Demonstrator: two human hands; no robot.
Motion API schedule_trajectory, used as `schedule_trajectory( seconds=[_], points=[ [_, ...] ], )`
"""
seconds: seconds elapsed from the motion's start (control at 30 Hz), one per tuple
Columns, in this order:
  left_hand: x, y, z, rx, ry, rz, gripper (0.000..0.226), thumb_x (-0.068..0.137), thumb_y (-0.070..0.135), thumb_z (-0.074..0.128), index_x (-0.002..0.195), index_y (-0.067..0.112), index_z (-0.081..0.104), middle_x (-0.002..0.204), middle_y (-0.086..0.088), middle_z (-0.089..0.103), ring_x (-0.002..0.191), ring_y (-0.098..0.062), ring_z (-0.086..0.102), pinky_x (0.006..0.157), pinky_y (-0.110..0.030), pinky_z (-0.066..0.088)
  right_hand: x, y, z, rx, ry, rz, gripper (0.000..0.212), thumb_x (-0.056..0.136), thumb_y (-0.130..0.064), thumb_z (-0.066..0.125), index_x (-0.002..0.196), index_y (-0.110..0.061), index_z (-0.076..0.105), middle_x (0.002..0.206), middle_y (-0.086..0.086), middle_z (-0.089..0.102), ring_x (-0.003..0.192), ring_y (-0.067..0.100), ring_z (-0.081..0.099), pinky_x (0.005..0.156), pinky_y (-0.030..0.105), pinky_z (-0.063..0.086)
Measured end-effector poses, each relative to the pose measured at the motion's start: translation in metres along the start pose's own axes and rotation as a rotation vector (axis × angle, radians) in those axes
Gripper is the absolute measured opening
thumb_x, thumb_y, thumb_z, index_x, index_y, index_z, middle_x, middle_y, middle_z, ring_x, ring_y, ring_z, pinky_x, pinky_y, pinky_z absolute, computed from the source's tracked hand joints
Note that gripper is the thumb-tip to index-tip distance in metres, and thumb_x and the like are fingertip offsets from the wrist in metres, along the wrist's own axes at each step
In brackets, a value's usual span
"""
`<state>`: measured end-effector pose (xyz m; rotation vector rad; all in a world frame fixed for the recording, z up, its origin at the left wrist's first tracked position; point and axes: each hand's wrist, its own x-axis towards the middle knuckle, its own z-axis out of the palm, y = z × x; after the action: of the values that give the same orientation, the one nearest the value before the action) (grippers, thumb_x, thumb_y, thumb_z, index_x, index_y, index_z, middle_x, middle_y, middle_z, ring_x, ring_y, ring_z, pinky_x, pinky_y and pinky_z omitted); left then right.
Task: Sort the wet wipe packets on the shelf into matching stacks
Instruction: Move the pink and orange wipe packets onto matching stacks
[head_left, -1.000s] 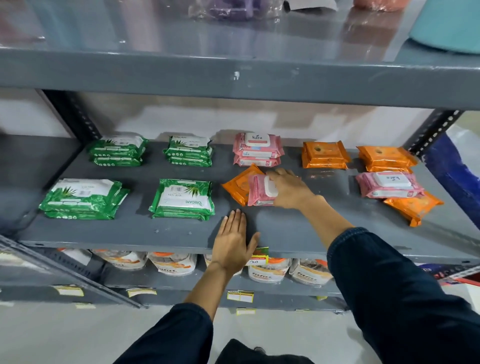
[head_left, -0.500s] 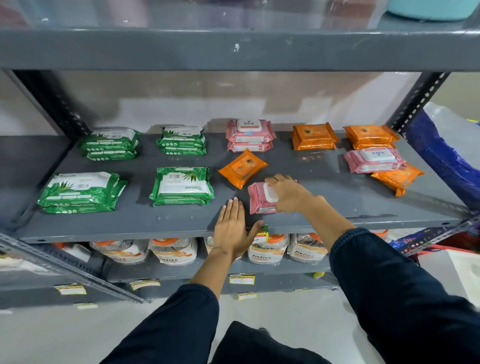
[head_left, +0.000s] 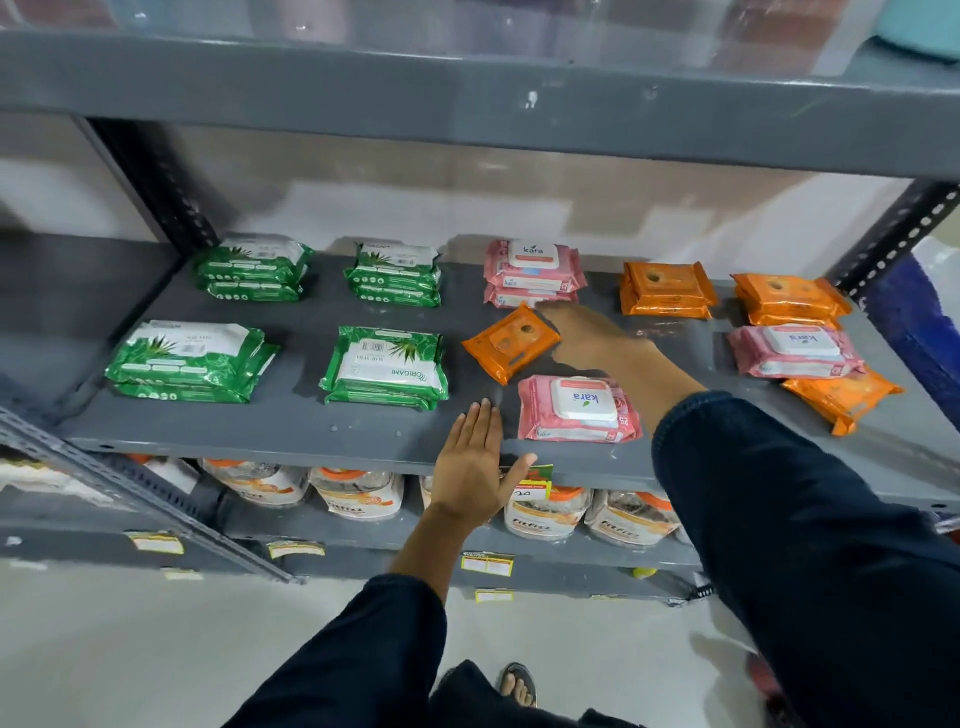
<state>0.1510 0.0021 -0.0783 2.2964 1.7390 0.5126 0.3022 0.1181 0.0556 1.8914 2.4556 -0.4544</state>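
On the grey shelf (head_left: 311, 421) lie wet wipe packets. Green stacks (head_left: 254, 267) (head_left: 395, 273) (head_left: 189, 364) (head_left: 387, 369) fill the left half. A pink stack (head_left: 532, 273) sits at the back middle. A single pink packet (head_left: 576, 410) lies free near the front edge. A lone orange packet (head_left: 511, 343) lies tilted behind it. My right hand (head_left: 592, 332), blurred, reaches beside that orange packet, holding nothing that I can see. My left hand (head_left: 475, 467) rests flat and open on the shelf's front edge. Orange stacks (head_left: 665, 288) (head_left: 789, 296), a pink packet (head_left: 795, 351) and an orange packet (head_left: 841, 395) lie right.
A shelf board (head_left: 467, 93) hangs close above the packets. Angled metal posts (head_left: 156, 176) (head_left: 893, 234) stand at the back corners. Clear bags labelled Fitfizz (head_left: 358, 493) fill the shelf below. A sandalled foot (head_left: 519, 683) shows on the pale floor.
My right hand let go of the pink packet near the front edge and moved back towards the lone orange packet. My left hand stayed on the shelf edge.
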Motion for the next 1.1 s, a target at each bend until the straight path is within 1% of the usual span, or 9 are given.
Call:
schedule_trajectory(
  seconds=[0.1,0.27,0.37,0.47,0.57,0.7,0.87,0.97,1.1],
  points=[
    [0.002,0.002,-0.002,0.02,-0.027,-0.021,0.084,0.091,0.062,0.015,0.128,-0.007,0.045,0.133,-0.024,0.048,0.124,-0.035,0.043,0.104,-0.045,0.028,0.023,0.002,0.007,-0.115,-0.019,-0.083,0.059,0.084,0.007,0.057,0.137,-0.015,0.043,0.137,0.014,0.053,0.118,0.033,0.056,0.092,0.038,0.052],
    [0.004,0.002,0.0,0.038,-0.025,-0.043,0.085,0.091,0.062,0.014,0.124,-0.008,0.049,0.129,-0.024,0.052,0.121,-0.034,0.048,0.102,-0.045,0.031,0.038,0.001,0.013,-0.209,-0.101,-0.134,0.076,0.088,0.012,0.045,0.152,-0.014,0.013,0.161,0.01,0.014,0.146,0.03,0.019,0.115,0.037,0.028],
    [0.004,0.003,0.002,0.039,-0.024,-0.048,0.083,0.091,0.061,0.015,0.124,-0.008,0.05,0.129,-0.023,0.052,0.121,-0.033,0.048,0.104,-0.043,0.029,0.048,0.003,0.025,-0.211,-0.149,-0.191,0.08,0.087,0.013,0.044,0.152,-0.016,0.007,0.163,0.003,0.002,0.15,0.023,0.005,0.12,0.036,0.015],
    [0.004,0.003,0.001,0.04,0.0,-0.049,0.081,0.091,0.06,0.018,0.123,-0.006,0.052,0.129,-0.022,0.052,0.121,-0.032,0.048,0.105,-0.041,0.027,0.053,0.003,0.032,-0.209,-0.172,-0.213,0.083,0.086,0.014,0.043,0.152,-0.018,0.005,0.163,0.001,-0.001,0.15,0.021,0.001,0.123,0.04,0.014],
    [0.004,0.003,0.002,0.04,0.018,-0.048,0.079,0.091,0.059,0.021,0.123,-0.006,0.052,0.129,-0.022,0.052,0.121,-0.032,0.047,0.106,-0.041,0.027,0.056,0.003,0.034,-0.217,-0.181,-0.226,0.084,0.086,0.015,0.043,0.152,-0.019,0.005,0.163,0.0,0.0,0.15,0.021,0.001,0.122,0.042,0.016],
    [0.005,0.003,0.001,0.041,-0.004,-0.059,0.08,0.092,0.06,0.019,0.126,-0.006,0.049,0.133,-0.022,0.049,0.124,-0.031,0.044,0.107,-0.043,0.026,0.057,0.0,0.035,-0.257,-0.113,-0.256,0.081,0.084,0.014,0.048,0.152,-0.015,0.012,0.161,0.006,0.014,0.147,0.027,0.015,0.117,0.043,0.029],
    [0.004,0.003,0.0,0.046,-0.022,-0.057,0.081,0.092,0.061,0.017,0.128,-0.005,0.047,0.134,-0.021,0.047,0.126,-0.031,0.042,0.107,-0.043,0.025,0.061,0.004,0.031,-0.353,-0.078,-0.292,0.079,0.078,-0.01,0.07,0.146,-0.012,0.03,0.151,0.01,0.034,0.135,0.03,0.033,0.113,0.043,0.033],
    [0.004,0.004,0.0,0.077,-0.034,-0.045,0.083,0.091,0.062,0.014,0.13,-0.005,0.044,0.136,-0.021,0.045,0.128,-0.031,0.04,0.108,-0.044,0.023,0.052,0.01,0.026,-0.269,-0.027,-0.256,0.084,0.074,-0.014,0.074,0.146,-0.012,0.03,0.15,0.01,0.037,0.135,0.03,0.035,0.113,0.042,0.03],
    [0.004,0.007,-0.002,0.052,-0.038,-0.052,0.089,0.087,0.067,0.008,0.136,-0.002,0.035,0.143,-0.019,0.036,0.134,-0.029,0.029,0.11,-0.039,0.014,0.031,0.024,0.011,-0.123,0.098,-0.157,0.085,0.073,-0.013,0.076,0.145,-0.015,0.031,0.149,0.01,0.038,0.136,0.03,0.037,0.11,0.044,0.036]
  ],
)
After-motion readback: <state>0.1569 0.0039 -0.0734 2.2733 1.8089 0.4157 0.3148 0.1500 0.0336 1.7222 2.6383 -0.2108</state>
